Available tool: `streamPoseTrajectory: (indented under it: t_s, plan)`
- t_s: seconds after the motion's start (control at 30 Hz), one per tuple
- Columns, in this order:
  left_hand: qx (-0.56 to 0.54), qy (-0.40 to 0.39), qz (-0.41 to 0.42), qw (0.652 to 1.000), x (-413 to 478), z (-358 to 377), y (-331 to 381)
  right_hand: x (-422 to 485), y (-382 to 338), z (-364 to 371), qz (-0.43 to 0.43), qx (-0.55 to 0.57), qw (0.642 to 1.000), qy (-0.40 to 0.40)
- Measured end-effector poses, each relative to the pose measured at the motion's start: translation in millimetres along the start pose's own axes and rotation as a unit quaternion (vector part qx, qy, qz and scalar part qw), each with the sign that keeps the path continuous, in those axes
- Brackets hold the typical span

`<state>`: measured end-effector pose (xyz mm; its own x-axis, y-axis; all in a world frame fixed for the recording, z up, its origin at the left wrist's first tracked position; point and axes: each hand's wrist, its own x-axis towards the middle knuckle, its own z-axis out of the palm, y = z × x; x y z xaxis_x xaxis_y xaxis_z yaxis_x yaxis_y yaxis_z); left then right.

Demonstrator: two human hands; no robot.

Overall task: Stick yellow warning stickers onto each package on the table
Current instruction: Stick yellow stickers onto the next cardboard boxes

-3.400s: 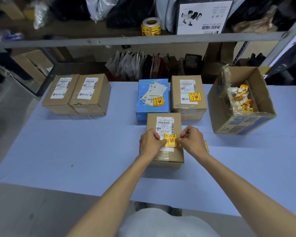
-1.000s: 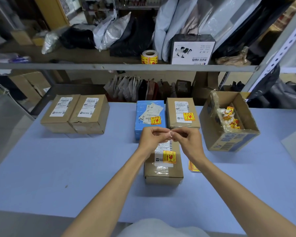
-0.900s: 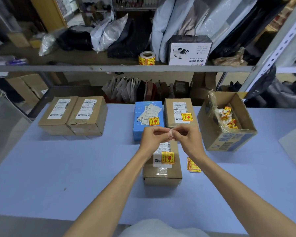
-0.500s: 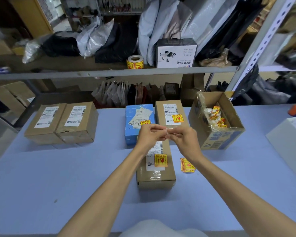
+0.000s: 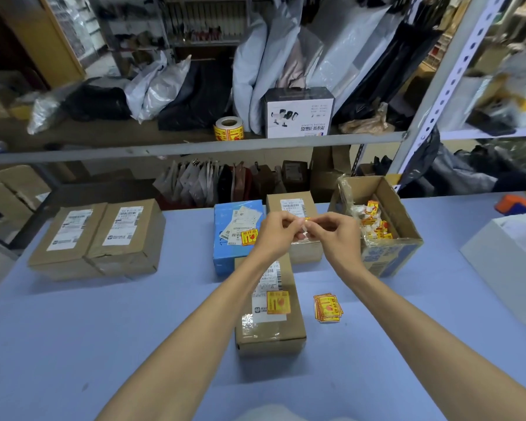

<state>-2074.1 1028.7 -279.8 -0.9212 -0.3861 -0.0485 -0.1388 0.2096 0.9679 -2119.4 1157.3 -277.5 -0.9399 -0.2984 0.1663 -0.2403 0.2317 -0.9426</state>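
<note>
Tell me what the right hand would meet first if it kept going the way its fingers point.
The right hand points its fingers left, at the left hand. First in line is the sticker both hands pinch, then the left fingertips just behind it. Depth seems matched, judging from one view.

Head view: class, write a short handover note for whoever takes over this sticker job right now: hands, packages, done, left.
Left hand and right hand: raised together, both pinching one small sticker between fingertips.
Done: near brown package and blue package are already stickered.
Unclear: far brown package is partly hidden by the hands; check it.
Left: outer left package and inner left package show no yellow sticker yet.
Spare stickers lie on the table right of the near brown package.
</note>
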Motion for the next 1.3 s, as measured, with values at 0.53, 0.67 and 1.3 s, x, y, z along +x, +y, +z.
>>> streamPoseTrajectory:
  t_s: [0.53,0.67,1.3]
  plan:
    - [0.282,-0.186,0.087,0.937,80.9,103.7,89.1,67.3,-1.6,-132.5,0.022,-0.101,0.993,0.051]
    - [0.436,-0.188,0.139,0.869,99.5,114.5,102.9,92.6,3.4,-157.8,0.015,-0.182,0.983,0.019]
    - [0.420,-0.135,0.031,0.897,62.7,76.5,49.3,66.6,17.2,-109.1,0.029,-0.230,0.964,-0.126]
